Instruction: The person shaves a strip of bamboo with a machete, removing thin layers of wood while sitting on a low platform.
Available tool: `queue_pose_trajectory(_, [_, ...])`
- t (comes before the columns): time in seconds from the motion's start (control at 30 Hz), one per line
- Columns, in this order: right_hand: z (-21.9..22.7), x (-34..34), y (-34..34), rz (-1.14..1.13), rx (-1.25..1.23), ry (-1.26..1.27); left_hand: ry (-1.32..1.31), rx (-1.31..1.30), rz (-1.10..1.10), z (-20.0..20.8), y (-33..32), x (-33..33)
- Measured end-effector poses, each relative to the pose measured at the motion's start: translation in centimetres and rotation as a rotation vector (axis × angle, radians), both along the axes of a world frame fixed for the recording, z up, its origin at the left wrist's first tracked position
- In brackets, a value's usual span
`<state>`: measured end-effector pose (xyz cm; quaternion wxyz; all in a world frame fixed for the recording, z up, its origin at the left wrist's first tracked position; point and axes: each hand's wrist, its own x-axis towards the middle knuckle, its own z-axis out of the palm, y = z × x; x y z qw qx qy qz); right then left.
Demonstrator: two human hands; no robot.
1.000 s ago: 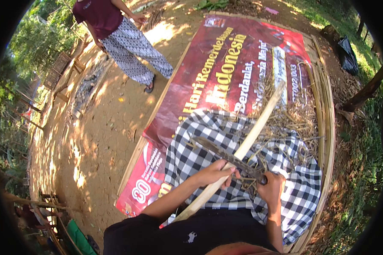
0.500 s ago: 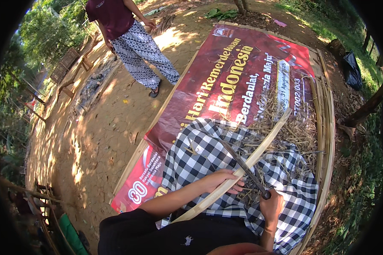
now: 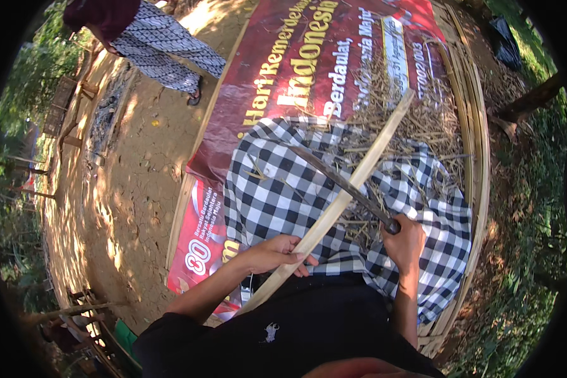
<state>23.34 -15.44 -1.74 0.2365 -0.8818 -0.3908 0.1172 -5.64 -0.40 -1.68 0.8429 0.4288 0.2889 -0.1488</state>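
A long pale bamboo strip (image 3: 329,217) slants from my waist up and away to the right across my lap. My left hand (image 3: 285,254) is closed around its lower part, thumb on top. In my right hand (image 3: 404,242) is the dark handle of a long-bladed knife (image 3: 331,171). The blade points up and left and crosses the strip around its middle; I cannot tell how deep the edge sits in it. Under both lies a black-and-white checked cloth (image 3: 268,170) spread over my legs, with a few shavings on it.
Bamboo shavings (image 3: 416,129) litter a red printed banner (image 3: 233,135) beyond the cloth. Slats (image 3: 475,126) edge the banner on the right. A person in patterned trousers (image 3: 164,47) stands on bare ground at the far left. A black plastic bag (image 3: 505,44) lies far right.
The view has tipped, so the surroundings sit higher. My left hand has moved nearer the strip's lower end, and the knife now crosses the strip farther from that hand.
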Motion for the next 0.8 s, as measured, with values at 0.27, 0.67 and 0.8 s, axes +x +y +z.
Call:
queue_pose_trajectory(0.27, [0.8,-0.2,-2.6,-0.112,-0.115,0.167,0.046,0.045,0.186,2.7,-0.3,3.2])
queue_pose_trajectory(0.67, [1.0,-2.4,-1.6,0.135,0.028,0.244,-0.186,0.070,0.298,-0.5,2.3,10.4])
queue_pose_trajectory(0.8, [2.0,-1.0,-1.3,0.209,-0.100,0.331,-0.061,-0.083,0.253,-1.0,2.4,8.8])
